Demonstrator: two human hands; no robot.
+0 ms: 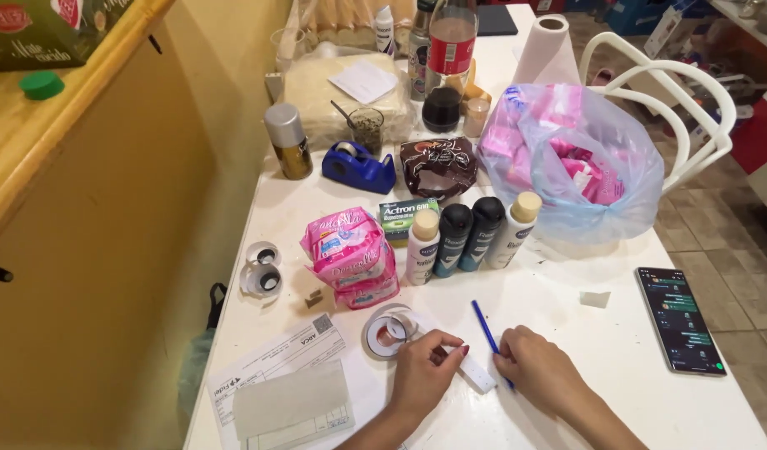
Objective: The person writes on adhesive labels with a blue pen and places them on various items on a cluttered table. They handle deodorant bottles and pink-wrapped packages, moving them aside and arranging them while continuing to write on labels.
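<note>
The left hand (425,367) presses a small white paper strip (477,372) flat on the white desk (617,358), steadying it for writing. The right hand (540,367) has its grip closed around a blue pen (486,327), tip at the strip. A tape roll (389,332) lies just beside the left hand.

Single head view, steeply down, perhaps arm's-length above cluttered white table (567,333)

Our left hand (425,371) presses flat, fingers curled; our right hand (540,364), just beside it, pinches closed, both forearms angled inward.
</note>
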